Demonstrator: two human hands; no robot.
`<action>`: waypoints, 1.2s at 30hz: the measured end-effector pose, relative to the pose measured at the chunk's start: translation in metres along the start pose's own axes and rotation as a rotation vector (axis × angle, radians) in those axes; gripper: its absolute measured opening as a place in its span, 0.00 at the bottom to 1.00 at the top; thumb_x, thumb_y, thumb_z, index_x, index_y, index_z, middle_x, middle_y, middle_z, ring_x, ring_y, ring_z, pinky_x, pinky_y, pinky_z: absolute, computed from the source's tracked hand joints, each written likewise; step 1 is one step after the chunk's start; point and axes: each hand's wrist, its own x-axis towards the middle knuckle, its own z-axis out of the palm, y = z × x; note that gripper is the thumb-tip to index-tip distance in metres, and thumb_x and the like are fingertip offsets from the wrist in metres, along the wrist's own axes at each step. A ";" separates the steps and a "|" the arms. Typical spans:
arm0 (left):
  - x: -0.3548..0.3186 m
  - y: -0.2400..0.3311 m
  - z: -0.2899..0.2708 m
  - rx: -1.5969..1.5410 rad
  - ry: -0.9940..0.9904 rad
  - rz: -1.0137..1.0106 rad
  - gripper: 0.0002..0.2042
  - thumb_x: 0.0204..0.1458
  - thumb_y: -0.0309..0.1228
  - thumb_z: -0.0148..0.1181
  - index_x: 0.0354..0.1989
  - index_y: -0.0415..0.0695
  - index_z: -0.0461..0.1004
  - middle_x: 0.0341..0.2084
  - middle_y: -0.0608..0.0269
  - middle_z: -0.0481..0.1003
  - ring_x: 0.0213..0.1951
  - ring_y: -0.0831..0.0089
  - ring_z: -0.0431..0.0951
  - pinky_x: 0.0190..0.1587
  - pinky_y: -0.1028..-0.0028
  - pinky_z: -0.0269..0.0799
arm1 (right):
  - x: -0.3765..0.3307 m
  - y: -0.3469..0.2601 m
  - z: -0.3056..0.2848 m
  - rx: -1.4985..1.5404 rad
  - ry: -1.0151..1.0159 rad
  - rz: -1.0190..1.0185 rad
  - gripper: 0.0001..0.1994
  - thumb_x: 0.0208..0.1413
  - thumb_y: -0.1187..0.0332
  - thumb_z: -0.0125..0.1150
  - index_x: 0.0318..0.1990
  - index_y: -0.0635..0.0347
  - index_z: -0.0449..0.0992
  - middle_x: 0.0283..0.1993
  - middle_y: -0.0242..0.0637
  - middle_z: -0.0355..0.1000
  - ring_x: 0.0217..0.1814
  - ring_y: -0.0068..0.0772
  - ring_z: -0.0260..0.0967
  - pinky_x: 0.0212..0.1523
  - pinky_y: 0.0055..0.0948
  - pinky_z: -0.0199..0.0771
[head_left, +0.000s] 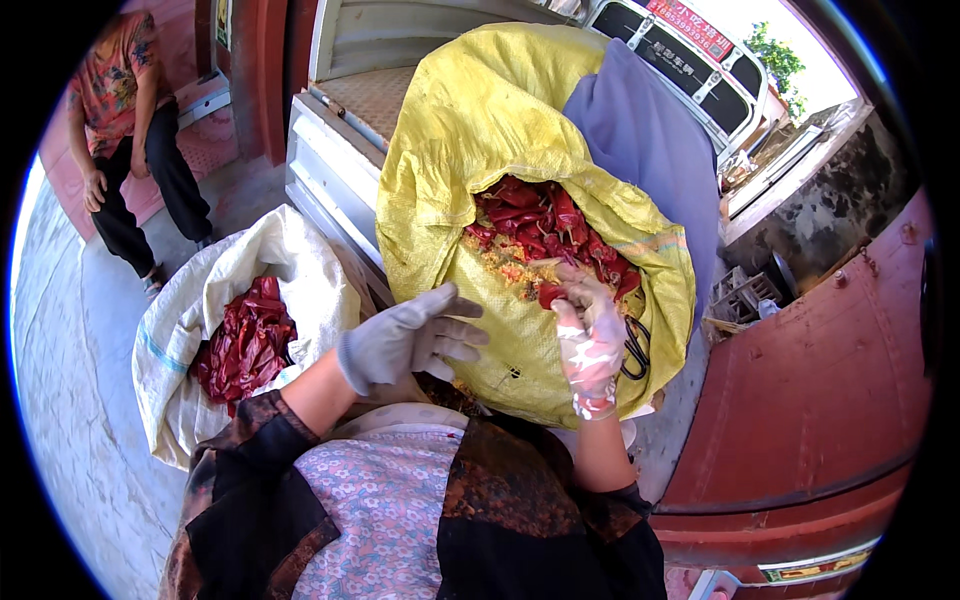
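Note:
My left hand (412, 338), in a grey glove, hangs in front of the yellow sack with its fingers apart and nothing in them. In a pink and white glove, my right hand (588, 330) is at the sack's mouth, its thumb and fingers closed round a dried red chili pepper (550, 294). More dried red chilies (540, 215) fill the opening of the yellow woven sack (470, 130). Loose yellow-orange seeds (510, 268) lie on the sack's fold just below them. Black loops like scissor handles (635, 348) rest beside my right wrist.
A white woven sack (165, 345) of red chilies (250, 335) stands at my left. Behind the yellow sack is a small truck's metal bed (335, 160), with a purple-grey cloth (640, 115) alongside. A person (130, 140) sits at the far left. A red metal panel (800, 390) is at the right.

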 end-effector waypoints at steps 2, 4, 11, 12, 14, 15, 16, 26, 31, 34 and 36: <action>0.020 0.002 0.024 -0.029 -0.113 0.006 0.30 0.56 0.55 0.43 0.56 0.41 0.61 0.46 0.52 0.71 0.43 0.63 0.74 0.40 0.66 0.73 | 0.000 -0.009 0.003 -0.224 -0.053 -0.223 0.11 0.42 0.78 0.63 0.35 0.61 0.72 0.42 0.40 0.74 0.38 0.34 0.74 0.37 0.29 0.73; 0.041 -0.001 0.028 0.057 -0.191 -0.002 0.30 0.56 0.55 0.42 0.58 0.43 0.60 0.47 0.50 0.70 0.46 0.61 0.73 0.42 0.64 0.73 | 0.001 -0.016 0.002 -0.308 -0.076 -0.274 0.12 0.39 0.76 0.64 0.34 0.57 0.73 0.43 0.39 0.74 0.36 0.36 0.74 0.34 0.32 0.73; 0.059 -0.019 0.016 -0.413 -0.354 0.046 0.31 0.55 0.56 0.43 0.61 0.47 0.56 0.51 0.57 0.67 0.51 0.60 0.70 0.43 0.61 0.71 | -0.011 -0.008 0.004 -0.214 0.044 -0.180 0.11 0.39 0.76 0.63 0.34 0.57 0.73 0.42 0.36 0.73 0.36 0.39 0.73 0.35 0.34 0.72; 0.058 -0.026 0.013 -0.397 -0.340 0.072 0.29 0.57 0.53 0.42 0.61 0.46 0.56 0.52 0.56 0.67 0.51 0.59 0.70 0.44 0.61 0.71 | -0.012 -0.009 0.003 -0.234 0.019 -0.192 0.11 0.40 0.75 0.63 0.35 0.56 0.72 0.42 0.35 0.73 0.36 0.39 0.72 0.35 0.34 0.72; 0.058 -0.033 0.011 -0.370 -0.396 0.128 0.26 0.59 0.49 0.41 0.61 0.46 0.56 0.53 0.58 0.67 0.51 0.59 0.70 0.44 0.61 0.71 | -0.013 -0.011 0.004 -0.309 -0.048 -0.258 0.12 0.40 0.74 0.63 0.35 0.55 0.72 0.43 0.34 0.72 0.37 0.38 0.72 0.36 0.34 0.71; 0.058 -0.032 0.010 -0.371 -0.397 0.111 0.26 0.59 0.48 0.41 0.61 0.46 0.56 0.53 0.58 0.67 0.51 0.59 0.70 0.44 0.61 0.71 | -0.014 -0.011 0.005 -0.362 -0.089 -0.312 0.12 0.40 0.74 0.63 0.35 0.55 0.73 0.43 0.33 0.72 0.38 0.37 0.72 0.36 0.34 0.71; 0.056 -0.031 0.009 -0.374 -0.397 0.092 0.25 0.59 0.47 0.41 0.61 0.46 0.57 0.53 0.58 0.67 0.51 0.59 0.70 0.44 0.61 0.72 | -0.014 -0.013 0.005 -0.365 -0.107 -0.319 0.12 0.40 0.73 0.63 0.36 0.54 0.73 0.44 0.33 0.71 0.39 0.36 0.71 0.36 0.34 0.70; 0.071 -0.048 0.002 -0.563 -0.397 0.081 0.19 0.61 0.39 0.38 0.56 0.42 0.62 0.48 0.58 0.71 0.48 0.65 0.73 0.50 0.61 0.70 | -0.020 -0.017 0.007 -0.322 -0.092 -0.278 0.11 0.38 0.72 0.64 0.34 0.55 0.75 0.44 0.32 0.71 0.44 0.37 0.70 0.40 0.36 0.71; 0.056 -0.036 0.017 -0.541 -0.429 0.084 0.19 0.59 0.37 0.45 0.56 0.43 0.62 0.49 0.59 0.70 0.48 0.68 0.73 0.50 0.62 0.70 | -0.021 -0.014 0.005 -0.353 -0.136 -0.295 0.11 0.38 0.71 0.65 0.33 0.54 0.75 0.45 0.32 0.70 0.45 0.37 0.69 0.41 0.37 0.70; 0.062 -0.035 0.013 -0.352 -0.274 0.024 0.18 0.58 0.36 0.48 0.55 0.43 0.63 0.48 0.60 0.71 0.47 0.69 0.73 0.49 0.64 0.71 | -0.021 -0.014 0.003 -0.429 -0.236 -0.315 0.11 0.38 0.69 0.65 0.33 0.53 0.75 0.45 0.32 0.70 0.46 0.38 0.69 0.41 0.37 0.70; 0.064 -0.039 0.008 -0.237 -0.149 0.017 0.16 0.58 0.34 0.48 0.53 0.42 0.64 0.46 0.60 0.72 0.46 0.69 0.74 0.49 0.65 0.72 | -0.023 -0.014 0.003 -0.335 -0.255 -0.231 0.12 0.39 0.70 0.65 0.35 0.53 0.76 0.46 0.34 0.70 0.47 0.39 0.68 0.43 0.37 0.70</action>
